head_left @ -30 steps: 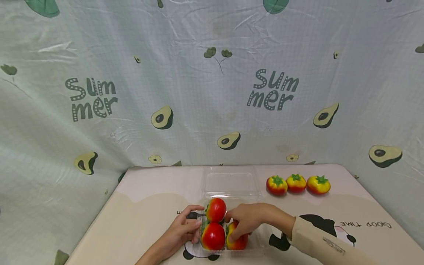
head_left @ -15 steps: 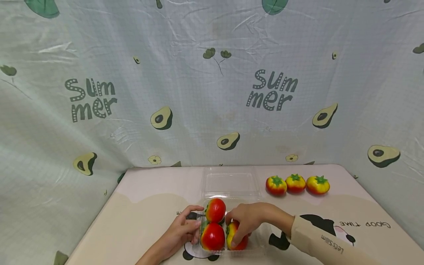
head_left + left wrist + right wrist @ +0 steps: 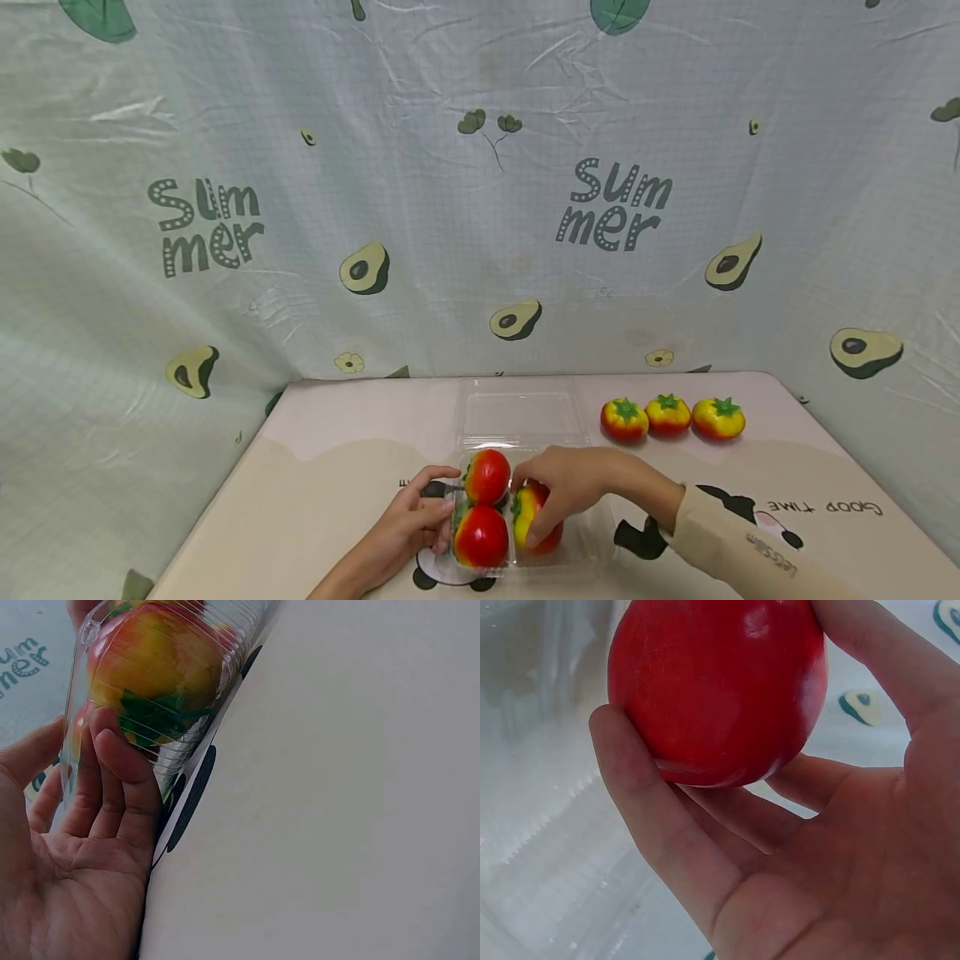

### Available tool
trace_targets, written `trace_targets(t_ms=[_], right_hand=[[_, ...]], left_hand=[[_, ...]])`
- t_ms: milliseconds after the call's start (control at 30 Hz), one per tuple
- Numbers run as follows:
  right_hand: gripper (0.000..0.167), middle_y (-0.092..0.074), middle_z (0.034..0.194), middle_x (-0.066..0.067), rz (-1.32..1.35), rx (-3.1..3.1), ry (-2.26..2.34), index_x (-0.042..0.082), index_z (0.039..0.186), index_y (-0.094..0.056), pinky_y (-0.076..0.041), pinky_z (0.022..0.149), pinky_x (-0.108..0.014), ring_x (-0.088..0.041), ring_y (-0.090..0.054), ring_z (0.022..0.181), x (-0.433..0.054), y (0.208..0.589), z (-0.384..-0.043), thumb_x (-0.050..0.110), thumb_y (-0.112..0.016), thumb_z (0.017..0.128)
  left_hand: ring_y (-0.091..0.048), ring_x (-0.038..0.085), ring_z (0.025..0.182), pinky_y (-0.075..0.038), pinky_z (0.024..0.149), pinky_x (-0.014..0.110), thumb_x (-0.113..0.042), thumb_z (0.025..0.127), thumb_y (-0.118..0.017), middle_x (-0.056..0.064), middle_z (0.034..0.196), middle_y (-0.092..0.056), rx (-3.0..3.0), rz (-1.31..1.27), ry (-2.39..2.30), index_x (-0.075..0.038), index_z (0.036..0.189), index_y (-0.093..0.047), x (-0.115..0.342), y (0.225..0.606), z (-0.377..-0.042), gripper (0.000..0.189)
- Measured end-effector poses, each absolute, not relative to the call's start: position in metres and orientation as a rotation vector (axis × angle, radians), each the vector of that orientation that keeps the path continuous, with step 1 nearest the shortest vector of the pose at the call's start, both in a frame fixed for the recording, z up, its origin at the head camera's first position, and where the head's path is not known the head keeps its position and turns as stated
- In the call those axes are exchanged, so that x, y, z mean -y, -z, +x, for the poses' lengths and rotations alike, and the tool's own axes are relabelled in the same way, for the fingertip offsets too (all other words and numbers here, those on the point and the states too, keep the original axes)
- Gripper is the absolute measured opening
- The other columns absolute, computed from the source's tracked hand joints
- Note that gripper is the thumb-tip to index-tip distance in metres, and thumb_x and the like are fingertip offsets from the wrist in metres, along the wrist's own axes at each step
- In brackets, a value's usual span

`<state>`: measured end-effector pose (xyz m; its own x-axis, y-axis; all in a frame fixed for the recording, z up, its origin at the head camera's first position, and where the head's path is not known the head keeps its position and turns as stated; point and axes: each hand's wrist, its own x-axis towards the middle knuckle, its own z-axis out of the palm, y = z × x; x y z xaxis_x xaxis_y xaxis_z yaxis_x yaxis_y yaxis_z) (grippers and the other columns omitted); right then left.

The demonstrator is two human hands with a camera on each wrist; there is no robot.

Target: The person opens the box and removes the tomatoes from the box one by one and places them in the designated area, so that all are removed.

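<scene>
My right hand (image 3: pixel 573 483) grips a glossy red-and-yellow tomato (image 3: pixel 537 518) over the right half of a clear plastic box (image 3: pixel 592 542). In the right wrist view the thumb and fingers stand around the red tomato (image 3: pixel 712 690). Its green star leaf points left in the head view. My left hand (image 3: pixel 405 525) rests against the box's left side, with its fingers (image 3: pixel 131 769) touching the ribbed outer wall (image 3: pixel 176 754). Inside the left half sit two tomatoes, a far tomato (image 3: pixel 487 477) and a near tomato (image 3: pixel 482 536), lying on their sides.
The box's clear lid (image 3: pixel 521 412) lies folded back behind it. At the back right, three tomatoes stand in a row, leaves up: a left one (image 3: pixel 624 421), a middle one (image 3: pixel 667 415) and a right one (image 3: pixel 718 418). A printed curtain (image 3: pixel 450 183) hangs behind the table (image 3: pixel 337 450).
My right hand has risen slightly with the tomato, and more of the tomato's side now shows. My left hand keeps its place at the box.
</scene>
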<state>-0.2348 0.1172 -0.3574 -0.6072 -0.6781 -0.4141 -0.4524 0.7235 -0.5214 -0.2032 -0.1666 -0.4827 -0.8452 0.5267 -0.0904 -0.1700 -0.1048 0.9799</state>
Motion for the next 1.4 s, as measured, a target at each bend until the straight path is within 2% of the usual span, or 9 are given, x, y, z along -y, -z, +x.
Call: trace_targets(t_ms=[633,967,1167,1400], right_hand=[[0.054,-0.065,0.123,0.01,-0.952,-2.38,0.772,0.025,0.133,-0.062,-0.053,0.089,-0.023,-0.013,-0.057,0.111,-0.155,0.34,-0.227,0.038,-0.083,0.086],[0.058,-0.063,0.128,0.002,-0.84,-2.397,0.987,0.027,0.137,-0.06,-0.058,0.091,-0.028,-0.021,-0.06,0.114,-0.18,0.34,-0.217,0.035,-0.084,0.085],[0.06,-0.062,0.131,-0.002,-0.858,-2.433,1.067,0.024,0.136,-0.059,-0.056,0.091,-0.021,-0.023,-0.06,0.115,-0.2,0.341,-0.215,0.037,-0.085,0.084],[0.062,-0.06,0.137,-0.01,-0.889,-2.485,1.126,0.017,0.137,-0.056,-0.053,0.092,-0.016,-0.016,-0.061,0.114,-0.222,0.345,-0.216,0.037,-0.083,0.085]], left_hand=[[-0.059,0.008,0.066,-0.055,0.07,0.021,-0.019,0.109,-0.049,-0.004,0.076,-0.066,-1.695,0.408,-2.007,-0.004,0.153,-0.025,0.167,0.483,-0.204,0.052],[-0.059,0.009,0.066,-0.056,0.071,0.022,-0.02,0.109,-0.05,-0.004,0.076,-0.066,-1.697,0.4,-2.004,-0.005,0.154,-0.025,0.167,0.483,-0.204,0.054],[-0.059,0.008,0.066,-0.055,0.07,0.022,-0.019,0.109,-0.05,-0.004,0.076,-0.066,-1.689,0.407,-2.005,-0.003,0.155,-0.023,0.167,0.483,-0.204,0.055],[-0.059,0.008,0.067,-0.055,0.07,0.021,-0.017,0.109,-0.048,-0.004,0.077,-0.066,-1.678,0.417,-2.011,-0.003,0.154,-0.023,0.168,0.483,-0.204,0.053]])
